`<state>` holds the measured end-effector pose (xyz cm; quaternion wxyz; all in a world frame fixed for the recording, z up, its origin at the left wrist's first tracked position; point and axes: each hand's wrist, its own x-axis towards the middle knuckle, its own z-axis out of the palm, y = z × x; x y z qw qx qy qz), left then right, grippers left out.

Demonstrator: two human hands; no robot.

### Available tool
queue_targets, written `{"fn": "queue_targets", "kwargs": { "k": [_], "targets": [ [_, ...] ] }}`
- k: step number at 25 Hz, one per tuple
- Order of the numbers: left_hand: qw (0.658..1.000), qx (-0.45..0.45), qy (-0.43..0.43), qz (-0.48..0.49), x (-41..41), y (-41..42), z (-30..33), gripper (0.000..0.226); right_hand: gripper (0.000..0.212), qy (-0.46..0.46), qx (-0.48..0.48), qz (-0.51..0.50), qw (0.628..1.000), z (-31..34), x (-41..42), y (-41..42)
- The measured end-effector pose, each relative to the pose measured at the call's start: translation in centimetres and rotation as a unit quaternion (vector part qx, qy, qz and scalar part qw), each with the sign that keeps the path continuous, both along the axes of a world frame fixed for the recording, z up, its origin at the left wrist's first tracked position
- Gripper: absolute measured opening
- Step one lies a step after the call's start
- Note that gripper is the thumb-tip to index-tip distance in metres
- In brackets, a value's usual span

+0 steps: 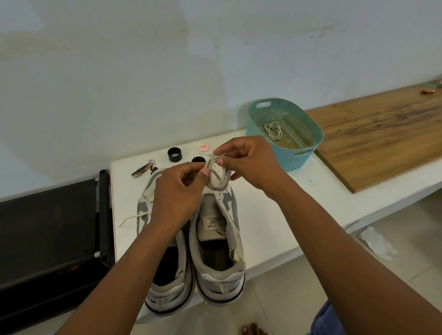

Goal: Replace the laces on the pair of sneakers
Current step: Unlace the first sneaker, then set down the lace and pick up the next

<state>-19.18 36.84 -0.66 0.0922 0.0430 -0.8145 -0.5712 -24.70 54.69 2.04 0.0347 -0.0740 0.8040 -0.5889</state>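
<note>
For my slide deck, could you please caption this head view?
Both hands, left hand and right hand, hold a coiled lace above a pair of sneakers on a white table.

Teal perforated basket (pixel 311 129) on white table (pixel 279 215), two black rings (pixel 175 154), nail clipper (pixel 143 169), wooden board (pixel 384 134)

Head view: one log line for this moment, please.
left hand: pinches coiled lace | right hand: pinches same lace | lace: held above right sneaker | left sneaker: alongside | teal basket: holds another lace
</note>
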Motion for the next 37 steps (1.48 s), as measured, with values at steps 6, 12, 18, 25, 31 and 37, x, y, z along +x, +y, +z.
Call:
{"fn": "queue_targets", "kwargs": {
  "k": [6, 12, 18, 25, 31, 37],
  "targets": [
    [0.968, -0.208, -0.022, -0.136, 1.4, 0.3, -0.1, 0.047, 0.012, -0.061, -0.010, -0.155, 0.986, -2.7, -4.2, 2.3],
    [0.929, -0.315, -0.037, -0.193, 1.6, 1.1, -0.4, 0.052, 0.009, -0.040, 0.195, -0.134, 0.971, -6.7, -10.0, 1.3],
    [0.917, -0.346, -0.036, -0.195, 1.4, 1.8, -1.9, 0.063, 0.020, 0.036, 0.385, -0.077, 0.919, -8.9, -12.3, -0.1],
    [0.913, -0.354, -0.033, -0.201, 1.3, 2.1, -1.9, 0.068, 0.042, 0.072, 0.442, -0.052, 0.893, -6.4, -9.8, 0.0],
    [0.934, -0.325, -0.008, -0.151, 2.8, 0.7, 0.4, 0.039, 0.028, 0.110, 0.299, -0.050, 0.947, 0.0, -2.3, -3.3],
    [0.938, -0.345, -0.028, -0.034, 4.8, -7.0, 1.7, 0.043, 0.022, 0.073, 0.234, 0.036, 0.969, 0.6, 5.5, -7.4]
  ]
}}
